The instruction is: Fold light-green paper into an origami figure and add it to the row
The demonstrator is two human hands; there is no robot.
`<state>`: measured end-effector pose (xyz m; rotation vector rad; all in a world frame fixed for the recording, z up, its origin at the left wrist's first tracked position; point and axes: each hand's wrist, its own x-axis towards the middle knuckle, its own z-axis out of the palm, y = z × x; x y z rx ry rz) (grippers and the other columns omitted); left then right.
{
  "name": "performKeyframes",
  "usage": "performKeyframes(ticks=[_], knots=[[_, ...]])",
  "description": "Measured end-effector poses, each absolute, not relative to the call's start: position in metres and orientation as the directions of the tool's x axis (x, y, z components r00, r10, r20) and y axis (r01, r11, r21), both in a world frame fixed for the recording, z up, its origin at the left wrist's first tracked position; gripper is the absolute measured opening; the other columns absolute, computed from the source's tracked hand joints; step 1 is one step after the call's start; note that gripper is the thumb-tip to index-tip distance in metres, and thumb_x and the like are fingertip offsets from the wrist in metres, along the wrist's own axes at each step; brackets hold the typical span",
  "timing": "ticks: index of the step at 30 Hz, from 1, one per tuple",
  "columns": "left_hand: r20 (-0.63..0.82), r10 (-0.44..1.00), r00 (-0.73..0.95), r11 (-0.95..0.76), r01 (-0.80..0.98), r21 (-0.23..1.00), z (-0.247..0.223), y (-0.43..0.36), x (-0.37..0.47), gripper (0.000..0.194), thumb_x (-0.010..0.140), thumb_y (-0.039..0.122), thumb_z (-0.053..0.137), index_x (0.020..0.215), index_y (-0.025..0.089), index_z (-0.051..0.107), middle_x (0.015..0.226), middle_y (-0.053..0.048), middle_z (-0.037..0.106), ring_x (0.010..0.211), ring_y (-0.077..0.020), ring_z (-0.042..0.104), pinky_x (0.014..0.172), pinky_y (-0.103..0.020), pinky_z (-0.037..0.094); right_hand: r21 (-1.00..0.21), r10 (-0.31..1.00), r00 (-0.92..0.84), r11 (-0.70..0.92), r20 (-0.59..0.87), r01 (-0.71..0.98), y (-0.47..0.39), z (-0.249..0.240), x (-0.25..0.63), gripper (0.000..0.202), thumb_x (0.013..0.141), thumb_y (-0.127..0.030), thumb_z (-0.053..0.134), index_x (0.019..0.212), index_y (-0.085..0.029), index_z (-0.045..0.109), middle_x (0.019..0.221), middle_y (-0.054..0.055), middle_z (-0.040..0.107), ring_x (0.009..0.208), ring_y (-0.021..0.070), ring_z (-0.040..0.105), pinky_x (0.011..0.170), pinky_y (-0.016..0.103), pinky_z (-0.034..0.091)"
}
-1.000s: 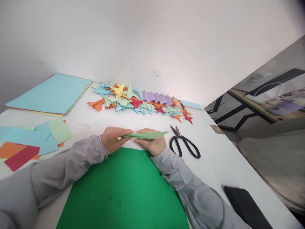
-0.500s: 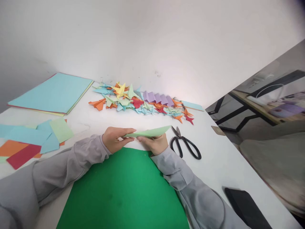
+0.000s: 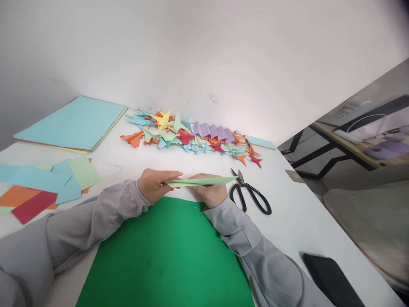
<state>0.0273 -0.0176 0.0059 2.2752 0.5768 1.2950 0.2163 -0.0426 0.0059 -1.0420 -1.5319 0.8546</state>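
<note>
A light green paper (image 3: pixel 201 182), seen nearly edge-on, is held between both hands above the far edge of a dark green sheet (image 3: pixel 169 251). My left hand (image 3: pixel 155 184) pinches the paper's left end between thumb and fingers. At its middle and right part, my right hand (image 3: pixel 211 192) grips it, with the fingers partly behind the paper. Black-handled scissors (image 3: pixel 246 187) lie on the table just right of my right hand, blades partly spread.
Folded paper pieces (image 3: pixel 185 136) in several colours line the wall. Large blue sheets (image 3: pixel 73 121) are stacked at the back left, with loose cut papers (image 3: pixel 35 207) nearer. A black flat object (image 3: pixel 330 277) lies front right.
The light green paper now looks flatter and reaches slightly further right. The fingers of my right hand show more above its far edge. The view has shifted slightly.
</note>
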Motion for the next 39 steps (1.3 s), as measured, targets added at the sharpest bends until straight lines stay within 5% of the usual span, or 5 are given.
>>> performKeyframes(ticks=[7,19,39], knots=[[0.714,0.532,0.455,-0.838,0.165,0.520,0.004,-0.019,0.031,0.030,0.074,0.023,0.062,0.101,0.010,0.061,0.076,-0.007,0.071,0.060,-0.0121,0.067,0.058,-0.017,0.056,-0.932,0.950,-0.011,0.309,0.313,0.189,-0.042,0.003,0.217,0.015,0.055,-0.029,0.075,0.063,-0.017,0.068,0.061,0.004,0.069,0.055,0.0165,0.061,0.052,0.027,0.050],[0.749,0.396,0.531,-0.909,0.112,0.401,0.007,-0.012,0.028,0.019,0.074,0.008,0.050,0.084,0.011,0.066,0.078,-0.010,0.071,0.071,-0.0144,0.067,0.067,-0.021,0.055,-0.923,0.914,-0.130,0.386,0.384,-0.012,-0.037,0.000,0.224,0.015,0.056,-0.031,0.076,0.067,-0.021,0.071,0.070,0.004,0.070,0.064,0.0173,0.065,0.061,0.027,0.053],[0.757,0.427,0.495,-0.898,0.134,0.419,0.011,-0.017,0.032,0.014,0.074,0.024,0.061,0.082,0.014,0.067,0.076,-0.007,0.071,0.065,-0.0121,0.066,0.062,-0.018,0.055,-0.937,0.942,-0.109,0.328,0.316,0.117,-0.040,0.011,0.222,0.013,0.055,-0.032,0.076,0.060,-0.021,0.070,0.065,0.004,0.070,0.061,0.0180,0.064,0.060,0.030,0.054]])
